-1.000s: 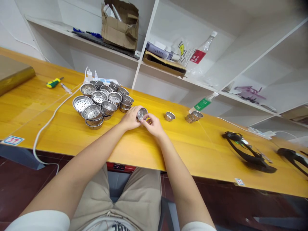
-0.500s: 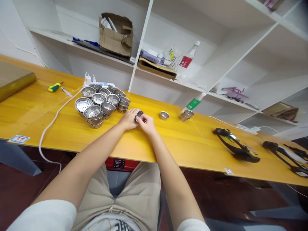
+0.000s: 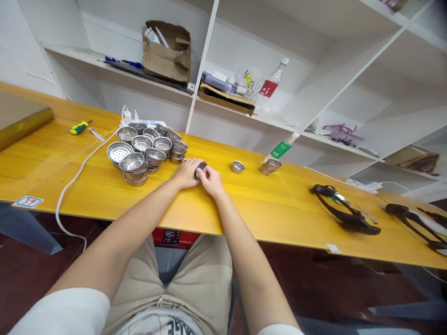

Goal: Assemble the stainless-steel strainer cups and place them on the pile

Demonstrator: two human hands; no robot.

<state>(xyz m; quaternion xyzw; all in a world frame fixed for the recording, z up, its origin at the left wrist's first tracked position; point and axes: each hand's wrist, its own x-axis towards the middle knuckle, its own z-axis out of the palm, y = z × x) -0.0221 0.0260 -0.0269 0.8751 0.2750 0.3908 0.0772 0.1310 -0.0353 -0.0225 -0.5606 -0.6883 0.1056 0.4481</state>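
Between my hands, just above the yellow table (image 3: 195,209), is a small perforated metal cup (image 3: 200,168), tilted on its side. My left hand (image 3: 186,174) is wrapped round its left side. The thumb and fingers of my right hand (image 3: 210,179) pinch its right edge. To the left stand several stacked perforated metal cups (image 3: 133,163). A single metal cup (image 3: 238,167) sits right of my hands, and a short leaning stack of cups (image 3: 270,166) is farther right.
A green-labelled bottle (image 3: 282,148) is behind the right stack. Black head straps (image 3: 345,211) lie at the right. A screwdriver (image 3: 80,127) and a white cable (image 3: 75,179) are at the left. White shelves (image 3: 206,56) rise behind the table.
The view has shifted very slightly. Both hands keep their hold on the cup, and the other cups have not moved.
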